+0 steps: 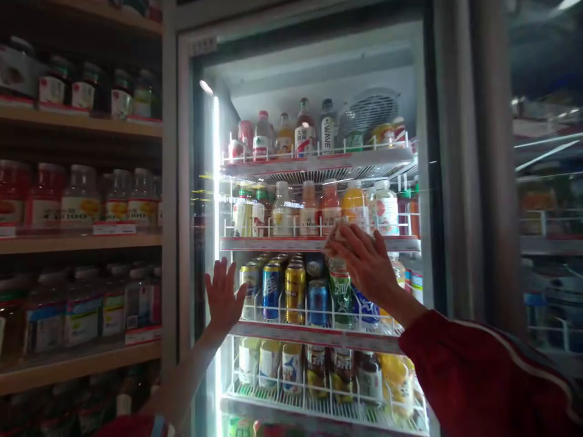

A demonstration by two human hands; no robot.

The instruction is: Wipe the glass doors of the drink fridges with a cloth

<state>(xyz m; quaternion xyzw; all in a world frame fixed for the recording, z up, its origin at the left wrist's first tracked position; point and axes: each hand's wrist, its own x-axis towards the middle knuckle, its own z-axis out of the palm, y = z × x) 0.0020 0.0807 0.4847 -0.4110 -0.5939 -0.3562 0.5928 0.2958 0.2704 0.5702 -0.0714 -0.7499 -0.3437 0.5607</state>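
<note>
- I see my left hand (224, 297) empty, fingers spread, by the glass door (314, 70)
- My right hand (364, 261) holds a bunched cloth (334, 240), seemingly against the glass door
- I think pushing evenly, wiping slowly keeps the drinks (295, 291) behind clear

My right sleeve (460, 370) is deep red with a pale stripe (514, 348). My left sleeve (130, 426) is red with light-blue trim (158, 426)
</note>
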